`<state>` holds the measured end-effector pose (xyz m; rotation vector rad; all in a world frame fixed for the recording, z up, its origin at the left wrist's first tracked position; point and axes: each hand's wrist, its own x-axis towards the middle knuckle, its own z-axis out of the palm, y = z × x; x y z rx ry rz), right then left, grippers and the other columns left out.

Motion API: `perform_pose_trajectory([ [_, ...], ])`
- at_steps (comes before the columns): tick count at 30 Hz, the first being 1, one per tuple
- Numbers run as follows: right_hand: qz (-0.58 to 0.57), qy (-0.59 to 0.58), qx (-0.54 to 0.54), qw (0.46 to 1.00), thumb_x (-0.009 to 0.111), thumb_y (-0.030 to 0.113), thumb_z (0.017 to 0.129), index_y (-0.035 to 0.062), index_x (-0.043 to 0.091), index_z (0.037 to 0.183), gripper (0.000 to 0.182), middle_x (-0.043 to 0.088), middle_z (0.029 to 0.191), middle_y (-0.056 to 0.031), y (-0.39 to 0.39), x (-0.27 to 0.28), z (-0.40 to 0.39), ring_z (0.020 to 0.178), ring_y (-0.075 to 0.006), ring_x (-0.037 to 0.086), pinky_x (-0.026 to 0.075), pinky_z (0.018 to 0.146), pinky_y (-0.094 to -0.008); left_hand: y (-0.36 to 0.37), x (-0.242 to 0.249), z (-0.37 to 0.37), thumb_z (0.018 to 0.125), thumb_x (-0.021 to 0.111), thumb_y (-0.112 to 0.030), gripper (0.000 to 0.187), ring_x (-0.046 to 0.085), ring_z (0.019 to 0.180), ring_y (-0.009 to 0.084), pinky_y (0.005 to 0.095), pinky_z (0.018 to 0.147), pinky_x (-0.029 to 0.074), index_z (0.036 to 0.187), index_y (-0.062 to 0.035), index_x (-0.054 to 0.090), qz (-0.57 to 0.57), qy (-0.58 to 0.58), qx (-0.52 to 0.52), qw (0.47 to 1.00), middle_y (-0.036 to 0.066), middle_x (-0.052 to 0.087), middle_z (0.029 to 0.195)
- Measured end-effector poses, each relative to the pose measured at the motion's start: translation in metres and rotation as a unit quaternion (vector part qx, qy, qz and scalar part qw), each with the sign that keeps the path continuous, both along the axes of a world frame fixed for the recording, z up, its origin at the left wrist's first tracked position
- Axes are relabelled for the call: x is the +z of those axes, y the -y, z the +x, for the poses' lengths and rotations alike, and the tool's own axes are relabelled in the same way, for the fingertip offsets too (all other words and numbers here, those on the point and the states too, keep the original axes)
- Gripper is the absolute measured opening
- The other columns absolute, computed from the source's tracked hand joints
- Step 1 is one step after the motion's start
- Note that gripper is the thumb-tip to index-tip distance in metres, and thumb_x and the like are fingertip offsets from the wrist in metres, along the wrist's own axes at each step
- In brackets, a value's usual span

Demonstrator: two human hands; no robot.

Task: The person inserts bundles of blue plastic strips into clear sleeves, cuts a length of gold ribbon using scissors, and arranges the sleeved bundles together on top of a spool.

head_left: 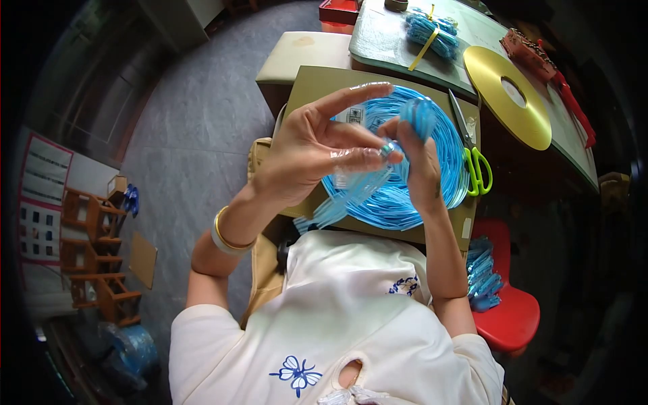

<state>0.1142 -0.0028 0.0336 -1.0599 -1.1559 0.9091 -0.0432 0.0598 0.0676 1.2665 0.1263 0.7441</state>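
My left hand [305, 150] pinches a blue strip [359, 190], index finger raised; my right hand [423, 169] grips a blue loop [419, 117]. The white label [352, 115] by the coil [451, 177] is unreadable.

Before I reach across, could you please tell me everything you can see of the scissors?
The scissors have lime-green, plastic-looking loop handles and slim, grey, metallic-looking blades. They lie along the right side of the brown surface, beside the blue coil, blades pointing away from the wearer and handles nearer, reaching to the edge. Whether the blades are fully closed or the handles touch the coil is hard to tell. The right hand is the nearer one, but neither hand touches them.
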Motion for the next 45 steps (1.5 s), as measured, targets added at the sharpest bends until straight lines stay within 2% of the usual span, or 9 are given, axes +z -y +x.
perform_pose_trajectory([
  [3, 0.001, -0.055, 0.019, 0.998, 0.038, 0.036, 0.091, 0.0066, 0.054, 0.076, 0.037, 0.047, 0.066, 0.0, 0.001, 0.001, -0.017, 0.057, -0.006, 0.038, 0.028, 0.052, -0.0181, 0.008, -0.004, 0.011, 0.07, 0.072, -0.006, 0.065, 0.066, 0.077, 0.019, 0.0284, 0.074, 0.053, 0.127, -0.0032, 0.041, 0.013, 0.012, 0.137, 0.99, 0.013, 0.065, 0.095],
  [9, -0.034, -0.262, 0.045, 0.963, 0.038, 0.032, 0.092, 0.0056, 0.052, 0.075, 0.035, 0.048, 0.068, -0.0015, -0.002, 0.003, -0.036, 0.058, -0.0069, 0.041, 0.031, 0.052, -0.018, 0.018, 0.002, 0.021, 0.072, 0.071, -0.007, 0.057, 0.065, 0.079, 0.0172, 0.0253, 0.077, 0.051, 0.123, -0.0035, 0.046, -0.058, -0.046, 0.217, 0.973, 0.014, 0.065, 0.095],
  [13, -0.067, -0.163, 0.185, 0.967, 0.043, 0.026, 0.09, 0.0052, 0.05, 0.073, 0.028, 0.047, 0.067, -0.0032, 0.001, 0.002, -0.026, 0.058, -0.0074, 0.041, 0.03, 0.051, -0.0184, 0.01, -0.007, 0.022, 0.073, 0.07, -0.008, 0.055, 0.064, 0.082, 0.0159, 0.0237, 0.077, 0.051, 0.123, -0.0039, 0.047, -0.071, -0.035, 0.214, 0.974, 0.015, 0.065, 0.096],
  [23, -0.087, -0.172, 0.261, 0.946, 0.05, 0.023, 0.084, 0.0069, 0.048, 0.07, 0.022, 0.046, 0.066, -0.0038, -0.006, -0.018, -0.022, 0.056, -0.0096, 0.039, 0.03, 0.051, -0.0206, -0.001, -0.01, 0.006, 0.071, 0.072, -0.005, 0.056, 0.063, 0.082, 0.0163, 0.0245, 0.074, 0.05, 0.122, -0.0041, 0.048, 0.035, -0.107, 0.22, 0.969, 0.013, 0.066, 0.09],
  [31, -0.109, -0.263, 0.205, 0.937, 0.049, 0.023, 0.084, 0.0083, 0.046, 0.071, 0.02, 0.042, 0.061, -0.0011, -0.008, -0.015, -0.019, 0.056, -0.011, 0.042, 0.032, 0.053, -0.0206, 0.002, -0.028, 0.017, 0.074, 0.071, -0.012, 0.059, 0.059, 0.079, 0.0128, 0.0228, 0.076, 0.046, 0.125, -0.0043, 0.044, 0.049, -0.103, 0.266, 0.957, 0.009, 0.063, 0.096],
  [33, -0.028, -0.345, 0.16, 0.925, 0.047, 0.024, 0.085, 0.0104, 0.043, 0.07, 0.021, 0.04, 0.059, -0.0001, -0.02, -0.022, -0.009, 0.052, -0.0102, 0.041, 0.033, 0.048, -0.0217, 0.014, -0.034, 0.015, 0.076, 0.07, -0.014, 0.061, 0.057, 0.085, 0.0128, 0.0224, 0.078, 0.045, 0.127, -0.0024, 0.038, -0.109, -0.066, 0.08, 0.989, 0.012, 0.06, 0.101],
  [35, 0.026, -0.4, 0.203, 0.893, 0.046, 0.025, 0.086, 0.0119, 0.041, 0.069, 0.022, 0.038, 0.058, 0.0006, -0.023, -0.015, 0.004, 0.048, -0.0087, 0.039, 0.032, 0.044, -0.0222, 0.014, -0.054, 0.013, 0.076, 0.069, -0.012, 0.067, 0.062, 0.077, 0.017, 0.0265, 0.07, 0.051, 0.129, 0.0011, 0.029, -0.152, -0.124, -0.069, 0.978, 0.014, 0.063, 0.085],
  [38, 0.062, -0.449, 0.231, 0.861, 0.044, 0.026, 0.087, 0.0135, 0.039, 0.068, 0.023, 0.034, 0.056, 0.0017, -0.022, -0.003, 0.026, 0.044, -0.0065, 0.034, 0.028, 0.039, -0.0217, 0.018, -0.054, 0.005, 0.077, 0.066, -0.006, 0.061, 0.064, 0.076, 0.0203, 0.0285, 0.066, 0.054, 0.127, 0.0029, 0.033, -0.243, -0.159, -0.157, 0.944, 0.017, 0.063, 0.088],
  [45, 0.083, -0.281, 0.109, 0.95, 0.039, 0.024, 0.091, 0.0129, 0.04, 0.069, 0.025, 0.035, 0.056, 0.0023, -0.01, 0.006, 0.043, 0.045, -0.0053, 0.026, 0.022, 0.039, -0.021, 0.002, -0.05, -0.009, 0.076, 0.066, -0.002, 0.055, 0.065, 0.077, 0.0277, 0.0322, 0.064, 0.057, 0.123, 0.004, 0.04, -0.234, -0.183, -0.1, 0.95, 0.023, 0.061, 0.094],
])
